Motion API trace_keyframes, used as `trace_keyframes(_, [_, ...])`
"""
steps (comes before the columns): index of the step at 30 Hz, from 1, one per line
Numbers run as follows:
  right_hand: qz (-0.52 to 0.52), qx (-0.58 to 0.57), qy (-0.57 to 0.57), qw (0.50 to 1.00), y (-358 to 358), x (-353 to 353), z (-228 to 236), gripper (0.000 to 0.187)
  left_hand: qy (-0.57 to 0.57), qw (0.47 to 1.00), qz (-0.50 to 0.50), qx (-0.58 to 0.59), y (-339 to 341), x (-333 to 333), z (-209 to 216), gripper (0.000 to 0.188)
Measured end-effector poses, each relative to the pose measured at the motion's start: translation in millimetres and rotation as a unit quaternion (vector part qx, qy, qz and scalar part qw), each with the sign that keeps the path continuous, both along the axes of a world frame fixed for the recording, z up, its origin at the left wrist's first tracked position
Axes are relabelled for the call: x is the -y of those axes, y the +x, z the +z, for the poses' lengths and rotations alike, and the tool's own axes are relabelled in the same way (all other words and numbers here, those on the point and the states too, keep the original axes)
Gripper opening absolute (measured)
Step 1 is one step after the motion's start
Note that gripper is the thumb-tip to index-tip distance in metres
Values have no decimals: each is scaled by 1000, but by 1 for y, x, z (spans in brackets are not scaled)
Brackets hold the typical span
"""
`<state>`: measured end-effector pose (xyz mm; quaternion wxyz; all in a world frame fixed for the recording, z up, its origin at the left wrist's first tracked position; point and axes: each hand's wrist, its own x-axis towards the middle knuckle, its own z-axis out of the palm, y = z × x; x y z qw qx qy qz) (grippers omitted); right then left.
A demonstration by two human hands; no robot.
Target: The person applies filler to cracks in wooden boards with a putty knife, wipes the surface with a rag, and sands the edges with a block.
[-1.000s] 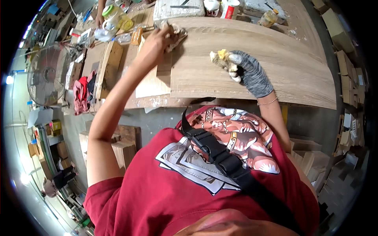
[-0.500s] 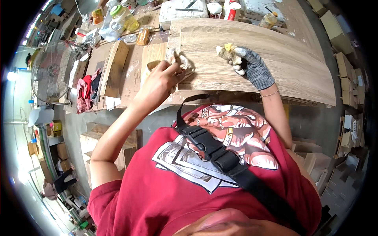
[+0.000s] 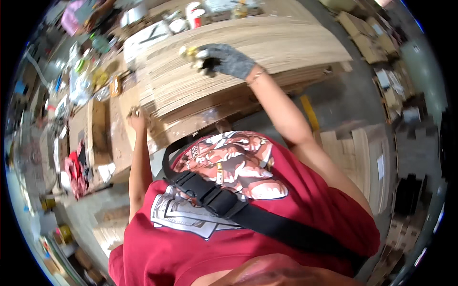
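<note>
Resting on top of the plywood stack (image 3: pixel 248 52), the right hand (image 3: pixel 224 59) is seen in a grey knit glove. Its fingers (image 3: pixel 202 64) are curled together around a small yellowish object (image 3: pixel 188 51), kind not discernible; the object is held just above the stack's top sheet, near the stack's far left part. The left hand (image 3: pixel 137 119) is bare and is placed at the stack's left end, against the layered sheet edges. Its fingers are closed on something small; whether the sheet edge itself is pinched cannot be told from the blur. The stack is carried by the desk (image 3: pixel 119 133), whose bare part is seen just left of the stack. A cardboard box (image 3: pixel 98 131) is set further left of the stack, and a red cloth (image 3: pixel 76 169) is draped beyond that. Cans and small containers (image 3: pixel 193 14) are lined up behind the stack's far edge. Timber offcuts (image 3: pixel 355 157) are laid on the floor to the right of the stack.
</note>
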<state>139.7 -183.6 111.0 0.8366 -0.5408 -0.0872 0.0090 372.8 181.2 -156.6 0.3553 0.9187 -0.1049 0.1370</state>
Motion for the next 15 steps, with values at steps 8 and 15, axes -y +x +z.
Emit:
trace_keyframes(8, [-39, -65, 84, 994, 33, 5, -25, 27, -248, 956, -78, -133, 20, 27, 68, 57])
trace_keyframes(15, [-38, -106, 147, 983, 39, 28, -35, 21, -379, 841, -321, 215, -156, 32, 385, 35])
